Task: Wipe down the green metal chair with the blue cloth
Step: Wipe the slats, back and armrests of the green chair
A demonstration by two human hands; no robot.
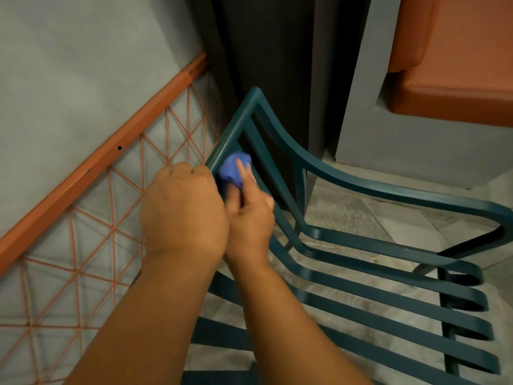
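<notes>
The green metal chair [361, 276] fills the right and lower middle of the view, its curved slats running from the backrest down across the seat. My left hand [183, 209] is closed around the top rail of the backrest at its near end. Right beside it, my right hand [249, 209] presses the bunched blue cloth [234, 168] against the upper part of a backrest slat just under the rail, two fingers stretched over the cloth. Part of the cloth is hidden under the fingers.
An orange metal frame [111, 151] strung with orange cord stands against the grey wall on the left, close to the chair back. A dark panel [266, 51] is behind the chair. A grey bench base with orange cushions [455, 65] sits at the upper right. Grey tiled floor [347, 207] shows below.
</notes>
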